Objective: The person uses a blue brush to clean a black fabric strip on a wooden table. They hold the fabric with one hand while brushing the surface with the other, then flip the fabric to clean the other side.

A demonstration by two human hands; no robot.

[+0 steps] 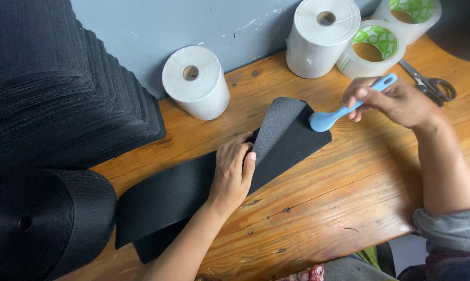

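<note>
The left hand lies flat on the black webbing strip, fingers pressing beside the fold where its top layer curls up. The webbing looks limp, light and coarse; best pinned close to that fold. Beyond the fingertips, the right hand is closed round a blue plastic brush, its head touching the lifted flap on the wooden table.
</note>
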